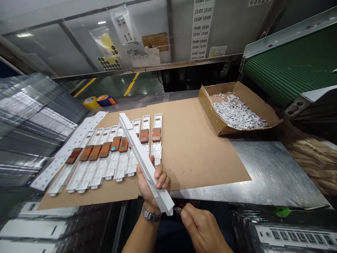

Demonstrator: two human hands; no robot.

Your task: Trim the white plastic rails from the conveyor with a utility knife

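My left hand [152, 183] is closed around a long white plastic strip [139, 154], held edge-up and tilted away over the near table edge. My right hand [201, 228] is just below the strip's near end, pinching a small dark tool [178, 210] whose tip touches that end. Beyond the strip, a row of several similar white strips [110, 154] lies side by side on a brown cardboard sheet [195, 147], most with a brown block across the middle. A watch sits on my left wrist.
An open cardboard box [218, 123] of white plastic scraps stands at the back right on the metal table [271, 172]. A green conveyor [289, 66] runs at the far right. Stacked trays [28, 119] fill the left. Tape rolls [98, 101] lie at the back.
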